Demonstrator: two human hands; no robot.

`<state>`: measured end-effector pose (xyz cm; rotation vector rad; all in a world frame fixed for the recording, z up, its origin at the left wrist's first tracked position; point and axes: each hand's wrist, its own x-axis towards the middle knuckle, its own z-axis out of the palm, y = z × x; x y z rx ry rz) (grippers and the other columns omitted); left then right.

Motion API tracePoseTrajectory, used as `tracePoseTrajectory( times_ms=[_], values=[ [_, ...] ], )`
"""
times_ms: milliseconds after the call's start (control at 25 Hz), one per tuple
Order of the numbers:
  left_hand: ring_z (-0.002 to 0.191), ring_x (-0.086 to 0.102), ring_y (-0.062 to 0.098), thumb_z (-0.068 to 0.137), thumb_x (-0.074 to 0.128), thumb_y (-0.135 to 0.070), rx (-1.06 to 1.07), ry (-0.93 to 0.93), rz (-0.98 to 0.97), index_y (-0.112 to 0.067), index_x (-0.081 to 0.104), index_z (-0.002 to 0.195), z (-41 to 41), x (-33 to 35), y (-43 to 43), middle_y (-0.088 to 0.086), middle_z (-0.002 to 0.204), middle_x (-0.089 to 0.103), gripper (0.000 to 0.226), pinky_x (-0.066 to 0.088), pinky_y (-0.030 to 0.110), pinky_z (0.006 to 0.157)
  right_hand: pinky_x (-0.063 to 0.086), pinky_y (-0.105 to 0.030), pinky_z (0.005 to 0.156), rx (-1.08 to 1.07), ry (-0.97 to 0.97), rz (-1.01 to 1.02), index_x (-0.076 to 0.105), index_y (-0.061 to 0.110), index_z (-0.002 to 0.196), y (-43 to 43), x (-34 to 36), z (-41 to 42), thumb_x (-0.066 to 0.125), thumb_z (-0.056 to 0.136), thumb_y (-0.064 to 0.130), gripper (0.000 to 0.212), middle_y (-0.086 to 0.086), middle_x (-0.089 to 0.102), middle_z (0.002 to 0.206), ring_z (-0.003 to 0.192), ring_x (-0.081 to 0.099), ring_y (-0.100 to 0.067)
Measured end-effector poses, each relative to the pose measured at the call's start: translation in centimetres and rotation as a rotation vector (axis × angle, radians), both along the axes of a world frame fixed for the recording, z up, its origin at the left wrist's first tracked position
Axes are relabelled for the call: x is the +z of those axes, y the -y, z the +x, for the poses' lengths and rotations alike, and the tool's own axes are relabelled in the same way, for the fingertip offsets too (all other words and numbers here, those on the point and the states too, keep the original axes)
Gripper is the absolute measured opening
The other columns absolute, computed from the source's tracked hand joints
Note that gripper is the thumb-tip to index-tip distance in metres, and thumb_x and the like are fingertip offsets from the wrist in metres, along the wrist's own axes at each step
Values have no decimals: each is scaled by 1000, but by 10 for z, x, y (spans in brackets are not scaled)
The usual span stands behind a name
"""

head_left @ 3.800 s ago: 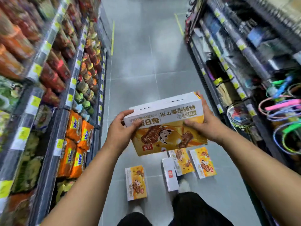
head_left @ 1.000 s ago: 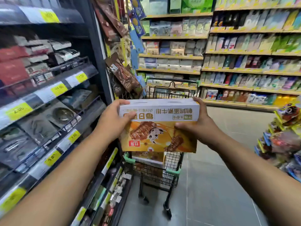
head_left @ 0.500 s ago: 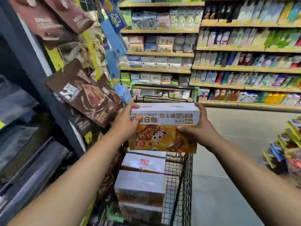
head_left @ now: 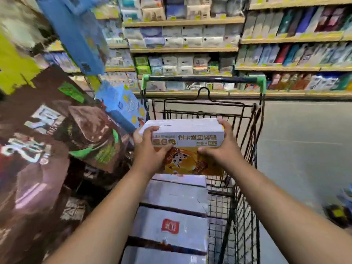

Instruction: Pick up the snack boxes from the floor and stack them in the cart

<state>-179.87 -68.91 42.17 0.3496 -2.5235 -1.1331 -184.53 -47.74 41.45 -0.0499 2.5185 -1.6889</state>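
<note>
I hold a yellow and white snack box [head_left: 188, 141] over the far end of a black wire cart [head_left: 249, 189]. My left hand [head_left: 147, 149] grips its left end, thumb on the front face. My right hand [head_left: 222, 149] grips its right end. The box stands on edge, its white top face up and its printed yellow front toward me. Below it, several like snack boxes [head_left: 171, 223] stand in a row on the left side of the cart basket, white faces up.
The cart's handle bar [head_left: 203, 79] with green ends is at the far side. Hanging brown snack bags [head_left: 47, 141] and blue packs [head_left: 122, 106] crowd the left. Stocked shelves [head_left: 190, 48] run across the back. Grey floor [head_left: 304, 149] lies to the right.
I have turned from the aisle floor to the cart and stepped up to it. The box, still in both hands, has come lower over the far end of the basket.
</note>
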Motion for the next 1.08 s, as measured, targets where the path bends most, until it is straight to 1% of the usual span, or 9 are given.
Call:
tracePoseTrajectory(
  times_ms=[120, 200, 320, 440, 520, 600, 680, 880, 1080],
  values=[
    [108, 49, 21, 72, 82, -27, 37, 62, -43, -21, 48, 126, -42, -45, 8, 2, 126, 28, 64, 35, 20, 96, 47, -38, 98, -7, -7, 19, 29, 52, 129, 13, -47, -43, 90, 59, 19, 99, -6, 47, 127, 110, 55, -22],
    [134, 29, 32, 73, 80, -35, -1, 102, -193, -25, 42, 134, -66, -78, 12, 9, 146, 16, 72, 26, 36, 111, 44, -29, 95, 5, -21, 50, 31, 45, 131, 20, -79, -66, 88, 63, 22, 92, -7, 45, 129, 110, 53, -20],
    [143, 10, 38, 75, 75, -43, -65, 57, -379, -30, 35, 145, -92, -126, 23, 11, 158, 5, 81, 15, 53, 117, 41, -25, 93, 2, -24, 94, 32, 38, 133, 21, -122, -95, 86, 65, 36, 87, -7, 51, 129, 110, 54, -21],
    [145, 8, 37, 84, 65, -45, -9, 47, -408, -31, 33, 147, -105, -160, 24, 7, 160, 7, 72, 13, 53, 117, 45, -38, 99, -6, -53, 90, 28, 42, 134, 18, -155, -114, 81, 65, 50, 87, -1, 55, 130, 114, 55, -23],
    [145, 7, 37, 88, 58, -47, 18, 27, -432, -30, 30, 147, -106, -168, 20, 7, 160, 7, 67, 12, 52, 117, 44, -34, 97, -16, -88, 86, 28, 40, 137, 18, -159, -114, 80, 68, 48, 87, 2, 54, 131, 114, 56, -20],
    [144, 10, 35, 86, 58, -51, 78, 28, -369, -27, 26, 148, -102, -169, 19, 10, 159, 6, 74, 16, 48, 116, 45, -31, 94, -4, -98, 38, 29, 39, 137, 19, -155, -109, 81, 71, 41, 84, 5, 55, 129, 109, 58, -17],
    [142, 17, 36, 82, 63, -54, 141, 50, -227, -23, 20, 150, -98, -162, 18, 15, 156, 11, 87, 20, 46, 116, 50, -39, 96, 3, -100, 11, 31, 43, 133, 18, -150, -101, 82, 71, 38, 81, 7, 53, 129, 108, 60, -15],
    [132, 35, 35, 82, 66, -48, 146, -194, -145, -24, 25, 149, -100, -131, 20, 14, 143, 28, 82, 27, 46, 113, 50, -38, 96, -70, -291, -7, 30, 57, 123, 22, -118, -98, 82, 70, 40, 76, 4, 51, 130, 108, 60, -13],
    [142, 22, 36, 82, 70, -42, 157, 56, -117, -48, 6, 147, -114, -144, 22, 16, 155, 4, 91, 26, 44, 114, 48, -43, 99, 0, -258, 65, 23, 50, 131, 35, -142, -114, 82, 69, 38, 86, -3, 48, 132, 111, 57, -19]
  ],
)
